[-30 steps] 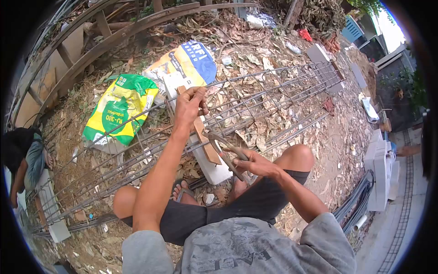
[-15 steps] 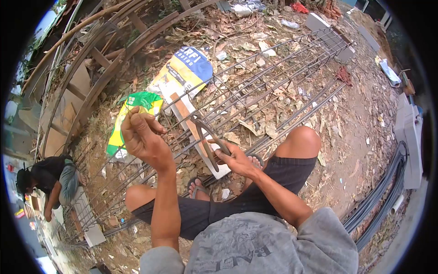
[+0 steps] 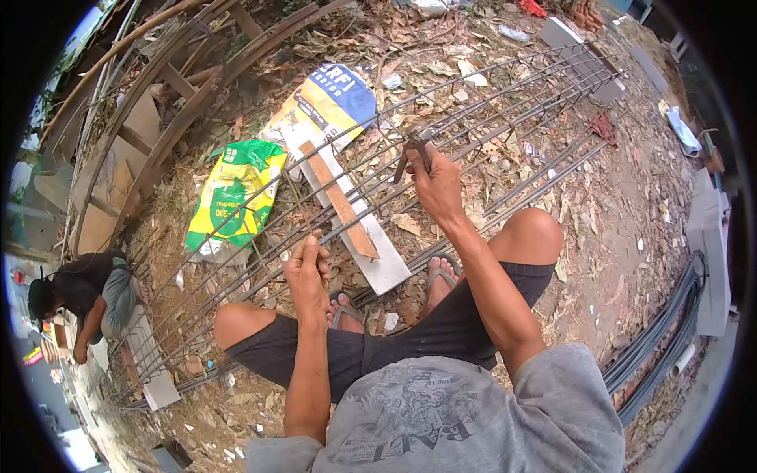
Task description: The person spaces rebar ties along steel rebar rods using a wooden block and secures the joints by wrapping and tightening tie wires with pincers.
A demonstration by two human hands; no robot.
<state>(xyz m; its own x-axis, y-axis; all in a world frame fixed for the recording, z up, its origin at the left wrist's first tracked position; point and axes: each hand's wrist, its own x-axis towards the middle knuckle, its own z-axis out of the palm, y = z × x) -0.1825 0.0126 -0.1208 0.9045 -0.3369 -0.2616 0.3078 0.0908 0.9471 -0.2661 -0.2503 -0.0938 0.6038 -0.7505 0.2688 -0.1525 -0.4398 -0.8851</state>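
Observation:
My right hand [image 3: 438, 188] is closed around a pair of pincers [image 3: 415, 151], raised over the bars of a long steel rebar cage [image 3: 505, 124]. Thumb and fingers of my left hand [image 3: 306, 272] are pinched together close to the cage's near bars. What they hold, if anything, is too thin to make out. Beneath the cage lies a pale block [image 3: 384, 272] with a strip of brown wood [image 3: 337, 197] on top, between my two hands.
A green-yellow sack [image 3: 236, 193] and a blue-yellow sack [image 3: 335, 102] lie beyond the cage. Another pale block [image 3: 561, 35] supports its far end. Black rods or cables [image 3: 670, 331] lie at right. A person [image 3: 91, 299] crouches at left. Curved wooden frames [image 3: 150, 169] stand behind.
My right hand has moved up and away with the pincers, from above the block to over the bars farther right. My left hand has come down and right, toward the near bars.

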